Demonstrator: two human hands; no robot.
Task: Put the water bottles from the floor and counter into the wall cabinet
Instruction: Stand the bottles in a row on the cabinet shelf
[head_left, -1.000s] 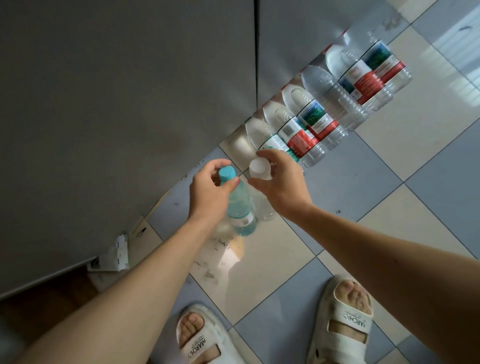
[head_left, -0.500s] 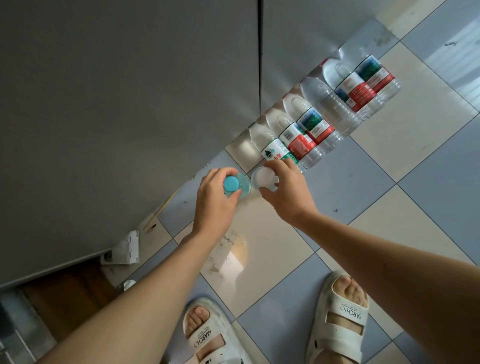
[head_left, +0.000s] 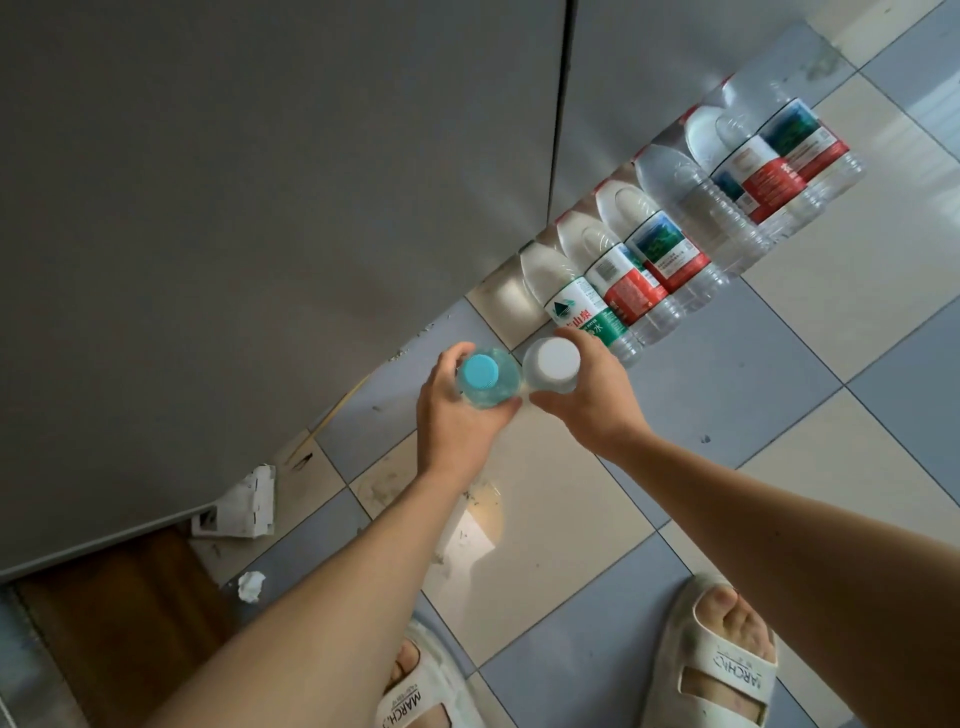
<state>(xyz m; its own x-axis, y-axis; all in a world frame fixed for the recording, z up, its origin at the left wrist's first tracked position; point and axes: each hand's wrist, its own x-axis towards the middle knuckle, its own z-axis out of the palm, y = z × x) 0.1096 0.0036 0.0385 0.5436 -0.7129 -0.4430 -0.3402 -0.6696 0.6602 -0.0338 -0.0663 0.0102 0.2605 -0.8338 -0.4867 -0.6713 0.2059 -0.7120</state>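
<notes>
Blue-capped bottle (head_left: 485, 382): centre of the frame, upright and seen from above, held off the floor with its pale blue body showing beneath the cap.
White-capped bottle (head_left: 553, 366): just right of the blue-capped one, the two touching or nearly so, also seen cap-first.
Left hand (head_left: 460, 415): grip wrapped round the blue-capped bottle just below the cap, thumb on the near side, fingers curling round the far side.
Right hand (head_left: 589, 395): grip curled round the white-capped bottle's shoulder, thumb toward the other bottle.
Row of bottles (head_left: 675, 228): clear bottles standing on the floor along the foot of the cabinet, running from just above the right hand to the upper right of the frame; labels red, green and white.
Cabinet doors (head_left: 260, 208): grey, filling the upper left, with a vertical seam between two panels.
Floor (head_left: 753, 395): blue and cream tiles.
Sandals (head_left: 722, 675): white, at the bottom edge.
Crumpled paper (head_left: 251, 586): lower left, near a white bracket (head_left: 239, 506).
</notes>
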